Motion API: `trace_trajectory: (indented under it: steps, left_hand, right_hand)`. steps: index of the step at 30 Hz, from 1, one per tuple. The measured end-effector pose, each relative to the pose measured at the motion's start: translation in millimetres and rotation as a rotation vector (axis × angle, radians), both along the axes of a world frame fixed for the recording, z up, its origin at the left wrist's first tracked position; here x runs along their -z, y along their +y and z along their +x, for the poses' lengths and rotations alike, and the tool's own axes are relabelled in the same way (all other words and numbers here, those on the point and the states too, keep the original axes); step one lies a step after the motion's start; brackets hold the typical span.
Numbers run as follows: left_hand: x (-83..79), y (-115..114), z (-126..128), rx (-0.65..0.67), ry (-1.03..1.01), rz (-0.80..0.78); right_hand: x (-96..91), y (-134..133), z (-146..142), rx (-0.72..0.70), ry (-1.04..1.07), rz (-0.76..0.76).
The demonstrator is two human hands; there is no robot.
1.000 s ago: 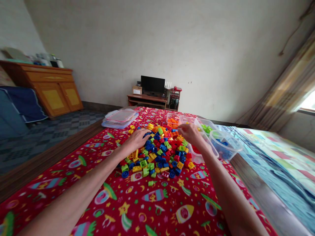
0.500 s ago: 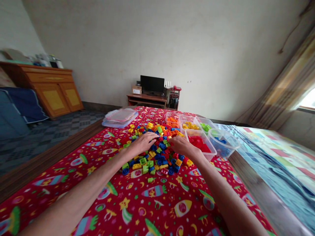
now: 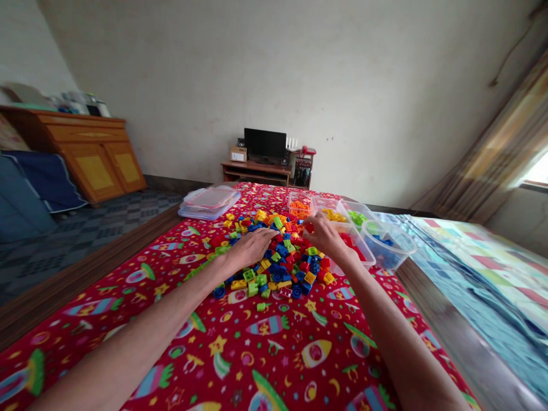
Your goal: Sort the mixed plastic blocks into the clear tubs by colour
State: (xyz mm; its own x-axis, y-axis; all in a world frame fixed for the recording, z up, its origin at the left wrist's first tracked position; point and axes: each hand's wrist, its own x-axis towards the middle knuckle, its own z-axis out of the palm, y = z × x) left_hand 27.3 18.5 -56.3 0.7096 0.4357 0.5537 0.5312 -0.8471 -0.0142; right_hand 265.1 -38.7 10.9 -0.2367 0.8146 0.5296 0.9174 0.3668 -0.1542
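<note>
A mixed pile of plastic building blocks (image 3: pixel 274 274) in red, yellow, blue, green and orange lies on a red patterned cloth (image 3: pixel 274 354). My left hand (image 3: pixel 252 248) is low over the left of the pile, fingers drawn together with their tips among the blocks; what they hold, if anything, is hidden. Raised over the pile's right side, my right hand (image 3: pixel 325 235) pinches a red block (image 3: pixel 307 228) between thumb and fingers. Just beside it stands a clear container of red blocks (image 3: pixel 358 254), partly covered by the hand and wrist.
Behind it are clear containers of orange blocks (image 3: pixel 300 206), yellow blocks (image 3: pixel 334 214) and green blocks (image 3: pixel 356 217). A round tub (image 3: pixel 389 251) with blue blocks is rightmost. Stacked lids (image 3: pixel 209 202) lie at the left. A bed (image 3: pixel 483 274) adjoins the right side.
My right hand has risen out of the pile and moved slightly right and away, with a red block now showing in its fingers. My left hand stays nearly in place, fingers closer together.
</note>
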Motion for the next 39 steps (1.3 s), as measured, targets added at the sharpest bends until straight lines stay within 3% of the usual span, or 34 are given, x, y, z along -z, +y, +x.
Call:
trace_trajectory:
  steps: [6,15,18,24,27,34,39]
  left_hand:
    - [-7.4,-8.0,4.4,-0.081,0.050,-0.073]
    - [-14.8,-14.4,8.6,-0.147,0.142,-0.059]
    - [-13.5,-13.2,8.7,-0.141,0.136,-0.045]
    - [-6.6,-8.5,4.8,-0.112,0.099,-0.044]
    - [-7.1,-9.5,4.2,-0.104,0.079,-0.059]
    - [-12.8,-13.5,6.5,-0.114,0.065,-0.087]
    - [-13.2,-13.6,7.1,-0.119,0.081,-0.071]
  right_hand:
    - [11.1,6.7,0.3,-0.048,0.019,-0.006]
    - [33.5,20.8,-8.2,-0.088,-0.303,-0.182]
    - [30.8,18.1,-9.2,-0.105,-0.254,-0.163]
    - [7.3,17.4,1.2,-0.077,0.069,-0.121]
    - [4.2,21.0,7.2,-0.058,0.168,-0.101]
    - [8.3,17.8,6.6,0.001,-0.040,-0.245]
    - [14.8,16.7,4.3,-0.002,-0.138,-0.258]
